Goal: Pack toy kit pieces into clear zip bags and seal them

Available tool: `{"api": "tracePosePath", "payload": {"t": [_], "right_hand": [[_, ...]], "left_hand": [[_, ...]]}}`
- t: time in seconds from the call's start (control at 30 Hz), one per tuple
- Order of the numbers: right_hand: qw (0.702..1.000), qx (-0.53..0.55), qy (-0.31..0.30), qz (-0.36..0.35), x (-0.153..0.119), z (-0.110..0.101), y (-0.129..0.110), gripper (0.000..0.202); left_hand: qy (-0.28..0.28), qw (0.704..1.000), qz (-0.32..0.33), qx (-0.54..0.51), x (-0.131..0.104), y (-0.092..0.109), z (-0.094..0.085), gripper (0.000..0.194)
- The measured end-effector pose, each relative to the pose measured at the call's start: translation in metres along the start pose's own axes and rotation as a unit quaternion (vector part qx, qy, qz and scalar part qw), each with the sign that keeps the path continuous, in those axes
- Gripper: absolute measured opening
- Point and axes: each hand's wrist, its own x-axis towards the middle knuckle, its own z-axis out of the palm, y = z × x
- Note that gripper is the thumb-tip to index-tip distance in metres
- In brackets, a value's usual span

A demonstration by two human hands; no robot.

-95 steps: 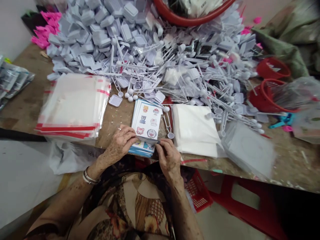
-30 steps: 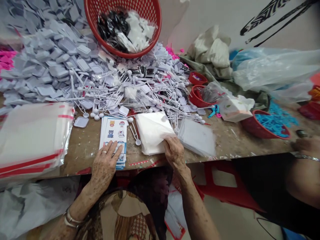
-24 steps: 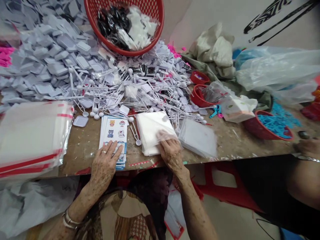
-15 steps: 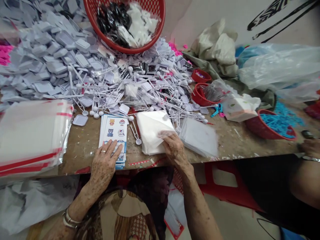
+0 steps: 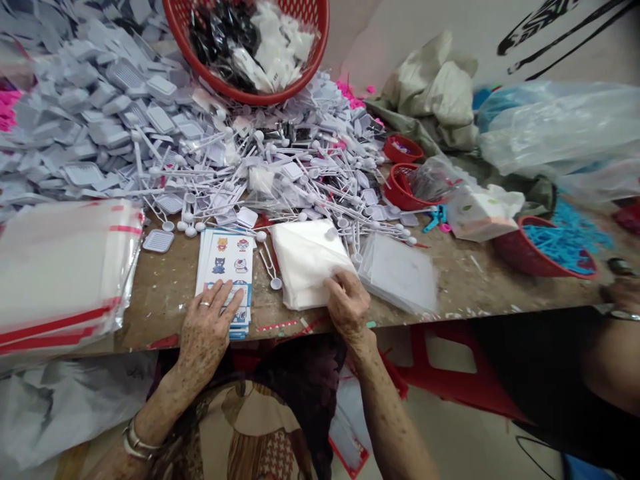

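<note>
My left hand (image 5: pixel 207 327) lies with fingers spread on a stack of printed cards (image 5: pixel 230 257) that show small cartoon figures. My right hand (image 5: pixel 349 301) is closed at the right edge of a folded white stack of thin sheets (image 5: pixel 305 263), its fingertips curled against the top layer. Whether a sheet is pinched there is too small to tell. Just right of that hand lies a stack of clear plastic bags (image 5: pixel 399 272). Between the cards and the white stack is a small white two-pronged piece (image 5: pixel 270 265).
White plastic parts (image 5: pixel 115 113) are heaped behind, under a red basket (image 5: pixel 250 99) of bagged pieces. Large clear bags with red strips (image 5: pixel 60 267) lie left. Right are small red baskets, a tissue box (image 5: pixel 483 213), a basket of blue pieces (image 5: pixel 537 257) and another person's arm (image 5: pixel 617 333).
My right hand has drawn its fingers in, curling more tightly, and moved slightly down at the white stack's right edge. My left hand has stayed on the cards.
</note>
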Motion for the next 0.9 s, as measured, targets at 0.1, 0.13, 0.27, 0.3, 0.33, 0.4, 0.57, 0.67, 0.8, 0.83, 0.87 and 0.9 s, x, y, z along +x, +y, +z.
{"api": "tracePosePath", "payload": {"t": [0.1, 0.13, 0.27, 0.3, 0.33, 0.4, 0.57, 0.67, 0.8, 0.83, 0.87, 0.9], "right_hand": [[0.999, 0.007, -0.024, -0.027, 0.005, -0.008, -0.002, 0.038], [0.998, 0.007, -0.049, -0.041, 0.008, -0.01, -0.004, 0.037], [0.983, -0.039, -0.169, -0.062, 0.017, -0.018, -0.012, 0.028], [0.981, -0.055, -0.178, -0.059, 0.019, -0.019, -0.012, 0.028], [0.98, -0.067, -0.177, -0.059, 0.02, -0.018, -0.013, 0.03], [0.983, -0.072, -0.157, -0.064, 0.02, -0.015, -0.011, 0.033], [0.992, -0.035, -0.115, -0.034, 0.025, -0.012, -0.008, 0.028], [0.993, -0.003, -0.115, -0.012, 0.027, -0.016, -0.009, 0.021], [0.996, 0.014, -0.079, -0.042, 0.025, -0.023, -0.014, 0.015], [0.997, 0.008, -0.058, -0.055, 0.024, -0.025, -0.015, 0.014], [0.997, -0.002, -0.046, -0.067, 0.023, -0.026, -0.017, 0.014], [0.996, -0.017, -0.049, -0.077, 0.023, -0.026, -0.018, 0.014]], "left_hand": [[-0.003, 1.0, -0.004, 0.003, 0.0, 0.001, -0.001, 0.048], [-0.004, 1.0, -0.004, 0.006, 0.0, 0.001, -0.001, 0.048], [-0.004, 1.0, 0.008, 0.017, 0.001, 0.001, -0.002, 0.047], [-0.005, 1.0, 0.011, 0.019, 0.001, 0.001, -0.002, 0.047], [-0.006, 1.0, 0.012, 0.02, 0.001, 0.001, -0.002, 0.047], [-0.008, 1.0, 0.011, 0.022, 0.0, 0.0, -0.002, 0.047], [-0.005, 1.0, 0.013, 0.021, 0.0, 0.001, -0.001, 0.047], [-0.001, 1.0, 0.018, 0.025, 0.001, 0.001, -0.002, 0.046], [-0.005, 1.0, 0.015, 0.024, 0.003, 0.001, -0.005, 0.047], [-0.005, 1.0, 0.015, 0.025, 0.005, 0.001, -0.006, 0.047], [-0.006, 0.999, 0.015, 0.028, 0.006, 0.001, -0.007, 0.047], [-0.008, 0.999, 0.014, 0.032, 0.007, 0.001, -0.008, 0.047]]}}
